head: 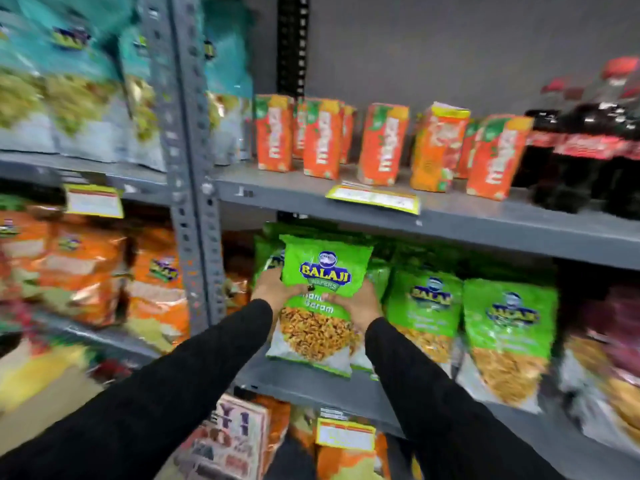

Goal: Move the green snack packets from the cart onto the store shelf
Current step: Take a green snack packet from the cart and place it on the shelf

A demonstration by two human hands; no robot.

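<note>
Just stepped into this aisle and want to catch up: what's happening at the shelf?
A person in black sleeves is stocking snacks. Both the left hand and right hand hold a green Balaji snack packet upright at the front of the grey middle shelf, beside two matching green packets already standing to its right. Orange juice cartons sit on the shelf above.
</note>
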